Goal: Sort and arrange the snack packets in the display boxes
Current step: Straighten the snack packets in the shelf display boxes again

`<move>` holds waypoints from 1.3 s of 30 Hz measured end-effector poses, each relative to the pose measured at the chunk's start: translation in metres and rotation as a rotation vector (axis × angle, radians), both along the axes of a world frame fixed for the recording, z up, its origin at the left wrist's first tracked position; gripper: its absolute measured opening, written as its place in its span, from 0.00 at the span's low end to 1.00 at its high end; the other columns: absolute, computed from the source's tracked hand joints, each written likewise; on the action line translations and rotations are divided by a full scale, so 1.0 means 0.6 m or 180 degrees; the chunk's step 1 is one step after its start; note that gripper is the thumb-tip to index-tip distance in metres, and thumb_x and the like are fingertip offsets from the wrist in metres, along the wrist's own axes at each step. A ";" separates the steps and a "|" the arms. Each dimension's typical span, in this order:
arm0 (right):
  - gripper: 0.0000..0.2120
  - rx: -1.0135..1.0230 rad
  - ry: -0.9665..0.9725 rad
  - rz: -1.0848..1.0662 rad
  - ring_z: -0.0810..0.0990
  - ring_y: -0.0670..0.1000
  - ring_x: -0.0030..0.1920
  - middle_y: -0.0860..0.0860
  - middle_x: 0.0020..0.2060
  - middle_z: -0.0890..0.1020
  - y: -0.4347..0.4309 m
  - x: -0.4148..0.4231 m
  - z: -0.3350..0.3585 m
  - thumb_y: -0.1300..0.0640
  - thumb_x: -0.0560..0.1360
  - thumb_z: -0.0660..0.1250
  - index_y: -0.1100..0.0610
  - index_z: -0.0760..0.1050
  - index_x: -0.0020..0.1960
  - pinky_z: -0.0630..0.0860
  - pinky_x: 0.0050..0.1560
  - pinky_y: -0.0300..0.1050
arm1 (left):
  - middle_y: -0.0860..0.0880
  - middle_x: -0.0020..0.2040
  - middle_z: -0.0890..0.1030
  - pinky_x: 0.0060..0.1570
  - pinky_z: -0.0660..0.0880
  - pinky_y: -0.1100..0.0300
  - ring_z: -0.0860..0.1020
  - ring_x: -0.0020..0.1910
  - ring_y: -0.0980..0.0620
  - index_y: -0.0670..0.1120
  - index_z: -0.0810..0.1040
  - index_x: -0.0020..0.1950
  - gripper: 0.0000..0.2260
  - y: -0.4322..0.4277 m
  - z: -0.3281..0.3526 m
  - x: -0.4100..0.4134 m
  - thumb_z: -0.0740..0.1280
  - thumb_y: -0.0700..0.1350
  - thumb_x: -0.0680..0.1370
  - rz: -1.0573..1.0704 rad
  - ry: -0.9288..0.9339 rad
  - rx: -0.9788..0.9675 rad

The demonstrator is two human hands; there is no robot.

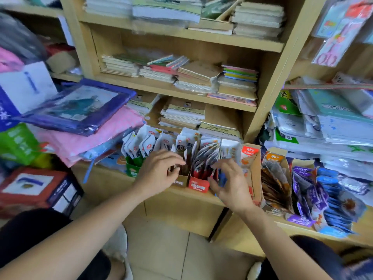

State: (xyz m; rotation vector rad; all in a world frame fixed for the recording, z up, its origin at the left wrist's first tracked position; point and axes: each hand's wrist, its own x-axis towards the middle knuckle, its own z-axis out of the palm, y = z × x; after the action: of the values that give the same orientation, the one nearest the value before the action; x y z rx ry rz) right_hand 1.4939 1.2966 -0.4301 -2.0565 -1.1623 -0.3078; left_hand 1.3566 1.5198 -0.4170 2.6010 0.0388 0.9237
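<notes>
A small stationery shop: wooden shelves (pixel 187 91) stacked with wrapped notebooks (pixel 198 77), packaged goods (pixel 76 107) piled alongside, and snack packets (pixel 149 142) standing in open display boxes (pixel 198 183) for sale.

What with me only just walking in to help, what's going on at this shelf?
A person is tidying snack packets standing in a row of cardboard display boxes on a pale wooden shelf. Their left hand has curled fingers among the packets of the brown-fronted box; whether it grips one is unclear. Their right hand, fingers spread, touches the packets above the red-fronted box. Farther right, purple packets and blue packets spill loosely from their boxes.
</notes>
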 end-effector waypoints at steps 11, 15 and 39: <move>0.35 -0.2311 -0.0984 -0.0002 0.47 0.59 0.80 0.49 0.82 0.48 0.192 -0.076 0.014 0.36 0.79 0.58 0.43 0.48 0.81 0.49 0.77 0.61 | 0.52 0.80 0.63 0.68 0.72 0.44 0.68 0.75 0.48 0.49 0.74 0.74 0.27 0.189 -0.046 -0.077 0.72 0.55 0.76 0.1166 0.0972 -0.0757; 0.31 -0.2459 -0.0760 -0.0612 0.52 0.58 0.79 0.52 0.79 0.59 0.181 -0.060 0.016 0.37 0.80 0.56 0.45 0.55 0.80 0.48 0.76 0.65 | 0.51 0.76 0.70 0.66 0.73 0.47 0.73 0.70 0.48 0.44 0.77 0.71 0.24 0.202 -0.044 -0.082 0.73 0.49 0.76 0.1097 0.0734 -0.0873; 0.29 -0.1391 0.0188 0.0613 0.76 0.56 0.58 0.51 0.54 0.80 0.362 0.017 0.059 0.50 0.75 0.69 0.42 0.67 0.74 0.73 0.60 0.59 | 0.64 0.68 0.75 0.60 0.75 0.58 0.77 0.57 0.61 0.61 0.76 0.69 0.25 0.262 0.037 0.009 0.75 0.60 0.72 0.0162 0.1487 -0.2008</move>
State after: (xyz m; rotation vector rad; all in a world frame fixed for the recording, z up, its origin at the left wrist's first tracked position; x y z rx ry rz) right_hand 1.5039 1.5139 -0.3947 -2.2762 -1.4777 0.1120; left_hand 1.3621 1.6772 -0.3949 2.1549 0.4450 0.2310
